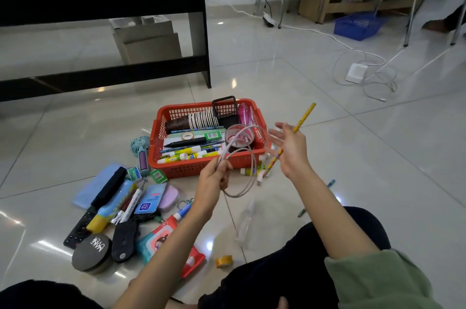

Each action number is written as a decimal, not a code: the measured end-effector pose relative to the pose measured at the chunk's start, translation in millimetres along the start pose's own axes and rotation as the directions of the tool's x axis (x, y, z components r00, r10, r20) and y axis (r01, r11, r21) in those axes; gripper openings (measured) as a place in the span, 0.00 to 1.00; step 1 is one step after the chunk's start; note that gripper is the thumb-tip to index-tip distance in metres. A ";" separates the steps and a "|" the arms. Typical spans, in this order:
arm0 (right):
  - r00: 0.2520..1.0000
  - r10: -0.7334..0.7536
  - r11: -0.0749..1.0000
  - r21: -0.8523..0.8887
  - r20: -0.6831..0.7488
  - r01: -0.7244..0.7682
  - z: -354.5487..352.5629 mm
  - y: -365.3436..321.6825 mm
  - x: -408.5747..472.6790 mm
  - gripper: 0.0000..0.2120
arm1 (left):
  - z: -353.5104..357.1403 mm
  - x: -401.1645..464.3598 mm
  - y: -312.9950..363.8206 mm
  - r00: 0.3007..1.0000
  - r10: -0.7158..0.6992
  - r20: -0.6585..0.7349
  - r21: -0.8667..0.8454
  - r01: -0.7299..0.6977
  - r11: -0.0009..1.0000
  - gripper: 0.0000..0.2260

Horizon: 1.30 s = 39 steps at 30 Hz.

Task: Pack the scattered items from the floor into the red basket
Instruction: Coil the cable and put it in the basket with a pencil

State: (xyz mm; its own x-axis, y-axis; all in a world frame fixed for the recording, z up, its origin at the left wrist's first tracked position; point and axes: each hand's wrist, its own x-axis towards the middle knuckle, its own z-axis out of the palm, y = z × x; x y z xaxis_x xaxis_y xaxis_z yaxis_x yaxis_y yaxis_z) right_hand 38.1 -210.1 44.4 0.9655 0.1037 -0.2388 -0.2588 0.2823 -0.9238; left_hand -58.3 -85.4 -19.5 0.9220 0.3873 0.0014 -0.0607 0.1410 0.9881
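Cable point(242, 162) in our left hand point(214, 180), pencil point(292, 137) in our right hand point(290, 149): both sit just below and to the right of the red basket point(191, 170) at the centre of the frame. Our left fingers point(223, 170) are curled round the pale cable where its strands gather, and the loops hang down and rise up in front of the basket's near right corner. The basket lies up and slightly left of that hand, very near, so we judge a short carry up-frame would bring the coil over the rim. Our right hand is nearer the basket's right wall. Its fingers are loosely spread, yet the yellow patterned pencil is caught between them, its long axis running from lower left to upper right, tip end toward the upper right of the frame. We think it would have to turn to lie along the pens already inside.

The cable looks thin, limp and whitish, with a small plug at its hanging end; it may spring out of its coil once let go. The basket already holds pens, glue sticks and a tape roll point(239, 136). More items lie scattered on the floor point(353, 157) at lower left, among them a mint hand fan point(140, 149) and a round dark tin point(92, 253).
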 end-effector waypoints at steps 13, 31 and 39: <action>0.926 0.276 0.926 -0.330 0.256 -0.185 32.8 35.4 1.6 0.20 | -14.9 15.9 14.6 0.987 -0.162 -0.007 -0.245 0.155 0.957 0.10; 0.889 0.249 0.968 -0.103 0.383 -0.227 70.3 37.8 -13.3 0.15 | 2.4 20.5 36.5 0.998 -0.062 0.008 0.266 0.058 0.962 0.16; 0.903 0.114 0.914 -0.400 0.415 0.069 63.4 16.3 13.5 0.19 | -36.5 54.7 51.2 0.907 -0.349 0.238 0.160 0.318 0.935 0.06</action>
State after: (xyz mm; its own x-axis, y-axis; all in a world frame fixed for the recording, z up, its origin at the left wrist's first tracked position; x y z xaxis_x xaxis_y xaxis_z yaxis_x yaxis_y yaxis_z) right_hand 45.1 -143.7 45.1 0.8304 0.5213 -0.1967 -0.1588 -0.1168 -0.9804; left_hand -24.9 -23.7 25.5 0.9479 0.0854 -0.3069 0.2974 0.1087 0.9486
